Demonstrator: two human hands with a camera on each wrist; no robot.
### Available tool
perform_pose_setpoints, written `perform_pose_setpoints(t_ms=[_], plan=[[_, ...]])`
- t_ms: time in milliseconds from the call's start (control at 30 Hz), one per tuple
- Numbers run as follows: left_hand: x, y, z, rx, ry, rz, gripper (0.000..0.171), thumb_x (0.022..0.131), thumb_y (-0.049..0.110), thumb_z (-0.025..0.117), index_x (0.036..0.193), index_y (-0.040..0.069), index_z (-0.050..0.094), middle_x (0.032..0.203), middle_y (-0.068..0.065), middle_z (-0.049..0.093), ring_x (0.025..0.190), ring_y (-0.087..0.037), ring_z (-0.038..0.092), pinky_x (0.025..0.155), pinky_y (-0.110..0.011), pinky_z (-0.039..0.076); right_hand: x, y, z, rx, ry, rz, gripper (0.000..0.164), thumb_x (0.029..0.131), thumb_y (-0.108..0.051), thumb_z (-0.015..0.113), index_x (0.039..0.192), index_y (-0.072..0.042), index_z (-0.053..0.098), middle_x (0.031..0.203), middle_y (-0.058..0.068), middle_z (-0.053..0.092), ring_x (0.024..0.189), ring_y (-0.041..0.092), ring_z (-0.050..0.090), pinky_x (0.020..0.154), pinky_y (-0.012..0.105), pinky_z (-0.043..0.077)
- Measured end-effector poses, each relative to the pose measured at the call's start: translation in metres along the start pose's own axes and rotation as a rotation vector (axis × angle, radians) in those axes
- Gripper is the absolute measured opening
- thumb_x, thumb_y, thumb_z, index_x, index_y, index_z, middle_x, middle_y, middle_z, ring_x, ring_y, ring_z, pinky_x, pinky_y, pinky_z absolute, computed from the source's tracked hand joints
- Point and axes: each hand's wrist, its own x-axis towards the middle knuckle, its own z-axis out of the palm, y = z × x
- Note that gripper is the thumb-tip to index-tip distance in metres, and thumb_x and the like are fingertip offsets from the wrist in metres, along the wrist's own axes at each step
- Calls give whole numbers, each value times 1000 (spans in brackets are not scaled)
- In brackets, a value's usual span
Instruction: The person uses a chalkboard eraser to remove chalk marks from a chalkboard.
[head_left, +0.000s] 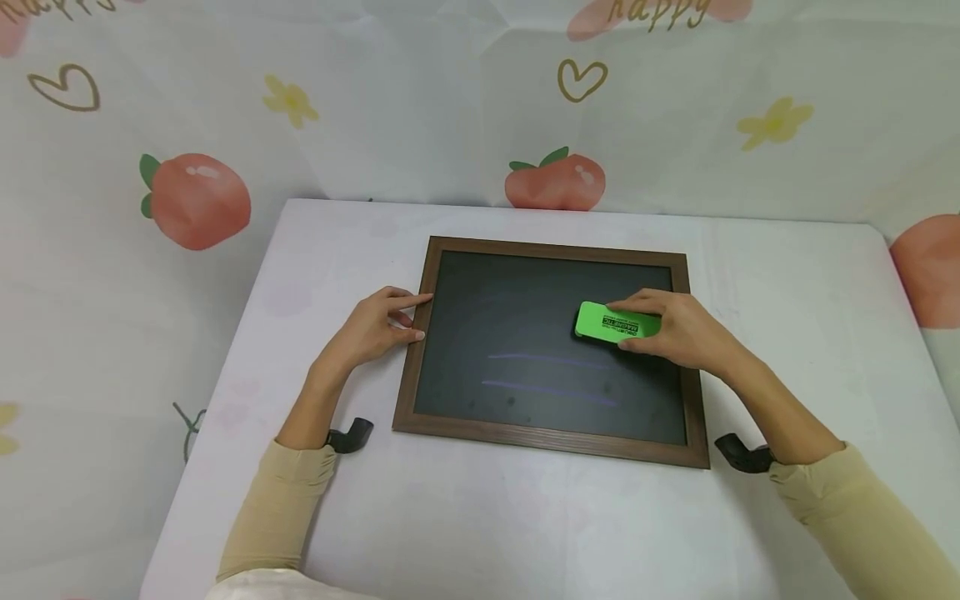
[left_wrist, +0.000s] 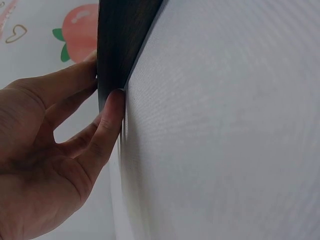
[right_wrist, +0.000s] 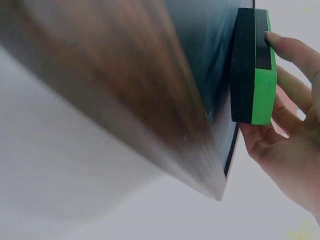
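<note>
A small blackboard (head_left: pixel 555 333) in a brown wooden frame (head_left: pixel 547 439) lies flat on the table. Two thin purple lines (head_left: pixel 551 360) run across its lower half, with faint smudges higher up. My right hand (head_left: pixel 686 329) grips a bright green eraser (head_left: pixel 600 321) by its long sides, over the board's right part. The right wrist view shows the eraser's dark felt side (right_wrist: pixel 243 65) facing the board surface. My left hand (head_left: pixel 373 327) touches the frame's left edge with forefinger and thumb extended; the thumb (left_wrist: pixel 116 100) presses the outer side.
The white table (head_left: pixel 480 517) extends around the board, its far edge against a white cloth backdrop (head_left: pixel 420 125) printed with peaches, hearts and flowers. A black wrist-worn piece (head_left: pixel 351 436) sticks out by the left forearm, another (head_left: pixel 742 454) by the right.
</note>
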Motion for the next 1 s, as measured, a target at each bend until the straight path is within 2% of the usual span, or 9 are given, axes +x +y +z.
perform_pose_setpoints(t_ms=[400, 700, 833, 1000], plan=[[0, 0, -1, 5, -8, 5, 66, 84, 9, 80, 144, 14, 54, 138, -15, 51, 101, -26, 64, 81, -39, 48, -23, 6, -11, -20, 24, 27, 54, 81, -19, 84, 132, -11, 66, 119, 8, 65, 101, 25, 59, 80, 42, 45], [0, 0, 0, 4, -9, 6, 65, 84, 9, 80, 144, 14, 55, 137, -16, 51, 100, -26, 64, 80, -39, 49, -31, 7, -13, -37, 41, 26, 54, 81, -20, 84, 131, -11, 66, 119, 9, 65, 100, 25, 59, 79, 41, 46], [0, 0, 0, 9, -11, -1, 65, 84, 9, 81, 144, 14, 55, 138, -16, 50, 101, -27, 64, 80, -39, 49, -34, 8, -11, -26, 64, 42, 54, 80, -19, 85, 130, -10, 66, 117, 9, 65, 94, 22, 56, 78, 34, 43], [-2, -1, 0, 11, -13, -2, 66, 84, 9, 80, 144, 14, 55, 138, -16, 50, 101, -27, 64, 80, -39, 49, -39, 12, -8, 13, 140, 50, 54, 78, -16, 85, 128, -8, 65, 115, 11, 67, 89, 18, 53, 76, 23, 40]])
